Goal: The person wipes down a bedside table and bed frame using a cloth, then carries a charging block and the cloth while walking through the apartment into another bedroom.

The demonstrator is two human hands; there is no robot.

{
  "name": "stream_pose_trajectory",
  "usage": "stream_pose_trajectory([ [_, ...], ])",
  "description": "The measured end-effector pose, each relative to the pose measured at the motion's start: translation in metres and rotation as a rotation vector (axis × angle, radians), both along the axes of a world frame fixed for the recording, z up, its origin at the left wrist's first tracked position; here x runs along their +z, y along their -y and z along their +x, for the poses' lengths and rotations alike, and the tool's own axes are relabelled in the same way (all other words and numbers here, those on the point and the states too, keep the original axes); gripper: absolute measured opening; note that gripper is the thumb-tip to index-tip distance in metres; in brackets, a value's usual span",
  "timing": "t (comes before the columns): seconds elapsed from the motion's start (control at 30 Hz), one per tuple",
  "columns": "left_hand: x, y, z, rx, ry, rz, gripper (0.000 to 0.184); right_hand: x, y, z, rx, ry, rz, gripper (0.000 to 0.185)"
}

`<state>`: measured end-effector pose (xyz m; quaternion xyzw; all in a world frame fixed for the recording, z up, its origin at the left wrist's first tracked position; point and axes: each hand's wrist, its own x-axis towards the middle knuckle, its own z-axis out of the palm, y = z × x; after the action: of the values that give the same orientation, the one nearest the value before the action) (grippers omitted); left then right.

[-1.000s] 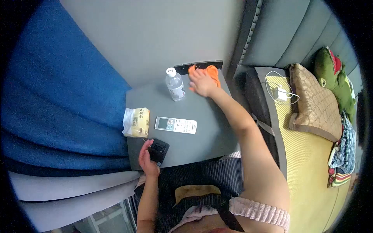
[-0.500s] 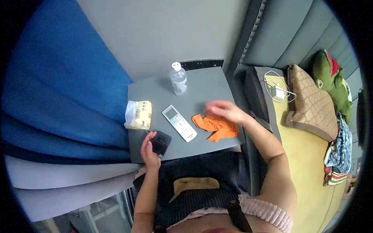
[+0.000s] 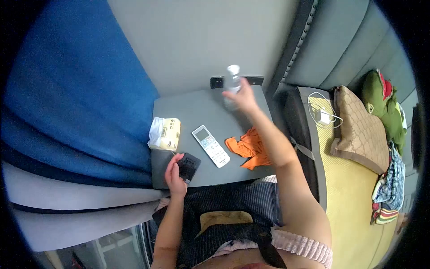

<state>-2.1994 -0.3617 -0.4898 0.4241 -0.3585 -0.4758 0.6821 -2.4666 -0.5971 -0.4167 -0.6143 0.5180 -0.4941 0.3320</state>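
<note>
Here, bottle (image 3: 232, 81): in the right hand (image 3: 243, 95), over the far right part of the counter (image 3: 192, 106); blur hides whether its base touches the surface.
Right fingers: curled around the bottle, with the hand on its right and near side.
Bottle axis: roughly upright, the white cap on top, clear of the fingers.
Bottle and hands: of the 2 hands, the right has it; the left hand (image 3: 175, 174) is well apart, at the near left.
Left fingers: bent along the left edge of a black device (image 3: 190, 166) at the near left corner; I cannot tell whether they grip it or only rest against it.
Remote control (image 3: 211, 146): flat near the middle, between the black device and the cloth, long axis slanting from far left to near right; no hand touches it.
Orange cloth (image 3: 246, 147): crumpled at the near right, just right of the remote control, partly hidden under the right forearm.
Tissue pack (image 3: 166, 134): at the left edge, beyond the left hand.
Black strip (image 3: 217, 82): along the wall at the far edge, behind the bottle.
Bed (image 3: 347, 193): to the right, with 1 white charger (image 3: 321, 117) and its cable near a brown pillow (image 3: 362, 130).
</note>
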Motion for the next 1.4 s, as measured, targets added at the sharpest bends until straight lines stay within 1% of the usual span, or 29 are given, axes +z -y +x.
stream_pose_trajectory([
  [0.03, 0.0, 0.0, 0.0, 0.006, -0.002, 0.007, 0.034, 0.001, 0.004, -0.019, -0.02, 0.072, -0.014, 0.067],
  [0.07, 0.0, 0.0, 0.0, 0.01, 0.033, -0.018, 0.034, 0.0, 0.011, -0.038, -0.123, -0.043, -0.039, 0.068],
  [0.1, 0.0, -0.001, -0.001, 0.01, 0.07, -0.043, 0.035, -0.021, 0.03, -0.062, -0.171, -0.06, -0.075, 0.069],
  [0.13, 0.0, 0.0, -0.001, 0.009, 0.072, -0.035, 0.035, -0.015, 0.026, -0.074, -0.237, -0.12, -0.069, 0.071],
  [0.23, 0.0, 0.0, 0.001, 0.01, 0.136, -0.052, 0.034, -0.034, 0.029, -0.099, -0.27, -0.138, -0.113, 0.072],
  [0.33, -0.005, 0.0, 0.001, -0.005, 0.054, -0.041, 0.034, -0.031, 0.012, -0.1, -0.183, -0.046, -0.03, 0.078],
  [0.4, -0.002, 0.0, 0.002, -0.006, 0.021, -0.009, 0.034, -0.03, -0.009, -0.084, -0.534, -0.373, -0.246, 0.079],
  [0.43, 0.001, 0.001, 0.002, 0.001, 0.1, -0.029, 0.034, -0.03, -0.029, -0.072, -0.595, -0.447, -0.29, 0.076],
  [0.47, 0.001, 0.003, 0.002, 0.011, 0.101, -0.031, 0.034, -0.014, -0.063, -0.055, -0.448, -0.39, -0.312, 0.066],
  [0.5, 0.0, 0.003, 0.001, 0.017, 0.116, -0.044, 0.034, -0.014, -0.087, -0.038, -0.31, -0.457, -0.315, 0.057],
  [0.53, -0.001, 0.001, 0.001, 0.022, 0.131, -0.051, 0.034, -0.007, -0.112, -0.015, -0.092, -0.511, -0.16, 0.05],
  [0.57, -0.001, 0.0, 0.001, 0.027, 0.133, -0.043, 0.034, -0.011, -0.129, 0.006, 0.104, -0.651, -0.137, 0.055],
  [0.6, 0.001, 0.0, -0.001, 0.04, 0.15, -0.021, 0.034, -0.018, -0.142, 0.025, 0.216, -0.846, -0.129, 0.063],
  [0.63, 0.003, 0.0, -0.001, 0.051, 0.168, -0.002, 0.034, -0.019, -0.153, 0.042, 0.201, -0.898, -0.223, 0.07],
  [0.67, 0.0, 0.001, 0.0, 0.05, 0.169, -0.003, 0.034, -0.023, -0.154, 0.055, 0.192, -0.906, -0.271, 0.069],
  [0.77, -0.007, 0.002, 0.004, 0.048, 0.142, 0.018, 0.035, -0.024, -0.13, 0.065, 0.236, -0.929, -0.166, 0.063],
  [0.8, -0.005, 0.002, 0.004, 0.042, 0.146, 0.02, 0.035, -0.015, -0.12, 0.059, 0.166, -0.886, -0.095, 0.059],
  [0.83, -0.003, 0.003, 0.004, 0.035, 0.15, 0.022, 0.035, -0.007, -0.108, 0.051, 0.095, -0.844, -0.025, 0.055],
  [0.87, -0.001, 0.003, 0.002, 0.029, 0.144, 0.019, 0.035, 0.001, -0.097, 0.034, -0.007, -0.799, -0.065, 0.049],
  [0.9, 0.002, 0.002, 0.001, 0.025, 0.1, 0.014, 0.035, 0.013, -0.092, 0.011, -0.058, -0.817, -0.145, 0.05],
  [0.97, 0.0, 0.002, 0.001, 0.015, 0.049, 0.017, 0.035, 0.015, -0.081, -0.042, -0.071, -0.885, -0.204, 0.061],
  [1.0, -0.002, 0.003, 0.002, 0.013, 0.069, -0.016, 0.035, 0.007, -0.076, -0.066, -0.052, -0.915, -0.229, 0.062],
  [1.03, -0.005, 0.002, 0.002, 0.012, 0.088, -0.047, 0.035, 0.008, -0.077, -0.079, -0.037, -0.949, -0.164, 0.064],
  [1.17, -0.003, -0.001, 0.0, 0.017, 0.078, -0.035, 0.035, -0.032, -0.074, -0.104, 0.011, -0.972, -0.141, 0.06],
  [1.23, -0.007, 0.0, 0.004, 0.016, 0.064, -0.025, 0.035, -0.045, -0.089, -0.097, -0.134, -0.955, -0.369, 0.056],
  [1.27, -0.006, 0.0, 0.006, 0.024, 0.068, -0.03, 0.035, -0.038, -0.108, -0.086, -0.111, -0.926, -0.4, 0.052],
  [1.3, -0.007, 0.0, 0.005, 0.034, 0.074, -0.013, 0.035, -0.037, -0.128, -0.08, 0.064, -0.824, -0.403, 0.054],
  [1.33, -0.006, 0.0, 0.004, 0.045, 0.079, 0.002, 0.035, -0.029, -0.142, -0.072, 0.322, -0.844, -0.462, 0.056],
  [1.4, -0.001, 0.002, 0.001, 0.065, 0.112, 0.005, 0.036, -0.037, -0.158, -0.052, 0.498, -1.074, -0.422, 0.057],
])
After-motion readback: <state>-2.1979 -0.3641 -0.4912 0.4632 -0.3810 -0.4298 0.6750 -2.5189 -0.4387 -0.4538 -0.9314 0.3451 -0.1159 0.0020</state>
